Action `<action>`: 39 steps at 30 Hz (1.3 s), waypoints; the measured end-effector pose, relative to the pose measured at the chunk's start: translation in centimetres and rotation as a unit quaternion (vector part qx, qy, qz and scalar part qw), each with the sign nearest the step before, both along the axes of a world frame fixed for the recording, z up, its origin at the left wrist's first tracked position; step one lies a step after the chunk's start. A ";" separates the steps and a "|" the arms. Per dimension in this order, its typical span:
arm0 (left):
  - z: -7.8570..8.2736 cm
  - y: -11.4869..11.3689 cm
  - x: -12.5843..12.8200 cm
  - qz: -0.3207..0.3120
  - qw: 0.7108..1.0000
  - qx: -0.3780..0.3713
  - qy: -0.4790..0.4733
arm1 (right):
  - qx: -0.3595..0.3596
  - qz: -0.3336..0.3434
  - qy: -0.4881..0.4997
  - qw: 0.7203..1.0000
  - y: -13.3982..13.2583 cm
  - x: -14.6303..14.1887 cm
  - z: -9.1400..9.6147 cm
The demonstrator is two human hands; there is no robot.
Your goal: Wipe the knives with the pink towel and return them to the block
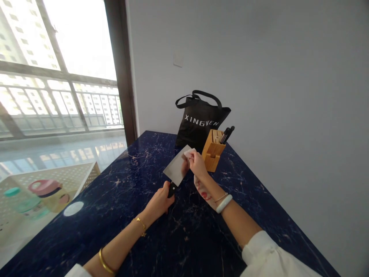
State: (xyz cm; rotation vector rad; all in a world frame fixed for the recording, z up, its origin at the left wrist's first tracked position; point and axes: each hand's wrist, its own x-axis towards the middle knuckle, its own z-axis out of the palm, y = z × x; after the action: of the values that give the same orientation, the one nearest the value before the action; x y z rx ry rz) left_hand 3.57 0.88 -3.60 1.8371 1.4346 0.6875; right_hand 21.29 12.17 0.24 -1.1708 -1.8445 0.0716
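My left hand is closed round the black handle of a cleaver, whose broad shiny blade points up and away from me. Pinched in my right hand is a white cloth with red marks; one corner of it lies against the blade near its far end, and the rest hangs below my wrist. Just beyond my right hand stands a wooden knife block, with black-handled tools in its right-hand slots.
A black tote bag with white lettering leans by the wall behind the block. The dark blue marbled table carries a white disc at its left edge. Left of it, a white perforated basket holds bottles. A window is beyond.
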 end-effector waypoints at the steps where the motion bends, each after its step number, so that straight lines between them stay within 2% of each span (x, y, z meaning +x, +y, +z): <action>1: -0.1 0.1 0.0 0.005 1.000 -0.008 -0.008 | 0.004 0.034 -0.013 0.999 -0.7 -0.4 -0.3; 3: 0.1 0.1 0.1 0.017 1.000 -0.021 -0.015 | 0.013 0.099 -0.036 0.994 -1.8 -1.1 -0.9; 4: 0.2 0.1 0.2 0.019 0.999 -0.023 -0.015 | 0.015 0.106 -0.032 0.994 -1.8 -1.2 -1.0; 6: 0.6 -0.1 0.3 0.016 1.000 -0.021 -0.009 | 0.006 0.059 0.009 0.998 -0.6 -0.7 -0.9; 8: 0.8 -0.2 0.3 0.010 1.000 -0.017 -0.005 | -0.026 -0.020 0.061 0.998 1.6 0.5 -0.4; 10: 0.8 -0.2 0.2 0.006 1.000 -0.023 -0.006 | -0.047 -0.057 0.084 0.994 3.5 1.5 0.0; 12: 0.5 -0.1 0.0 0.000 1.000 -0.029 -0.008 | -0.052 -0.057 0.080 0.994 4.1 1.8 0.0; 17: 0.0 0.2 -0.1 0.003 1.000 0.004 0.023 | -0.015 0.014 0.003 1.000 2.6 0.3 0.5; 20: 0.3 -0.1 0.1 0.011 0.997 0.035 0.061 | 0.004 -0.004 0.007 1.000 3.5 0.1 2.0; 23: 0.8 -0.4 0.2 0.011 0.996 0.024 0.082 | 0.007 -0.025 0.021 0.999 4.2 -0.1 3.0; 25: 1.0 -0.4 0.3 0.011 0.996 0.010 0.088 | 0.025 0.003 0.005 1.000 3.4 -0.9 2.8; 29: 1.3 -0.3 0.4 0.016 0.992 0.015 0.123 | 0.023 0.114 -0.060 0.991 1.0 -2.8 1.5; 34: 1.0 -0.2 0.4 0.021 0.986 0.044 0.158 | 0.017 0.062 -0.002 0.998 -0.1 -3.7 1.3; 39: 0.4 0.0 0.2 0.013 0.987 0.042 0.154 | -0.024 0.175 -0.087 0.980 -4.2 -6.1 0.9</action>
State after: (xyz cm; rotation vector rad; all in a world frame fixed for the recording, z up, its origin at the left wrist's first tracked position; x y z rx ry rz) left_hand 3.76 0.92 -3.17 2.0622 1.6485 0.4974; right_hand 15.22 8.02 1.10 -0.8953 -2.1998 0.2199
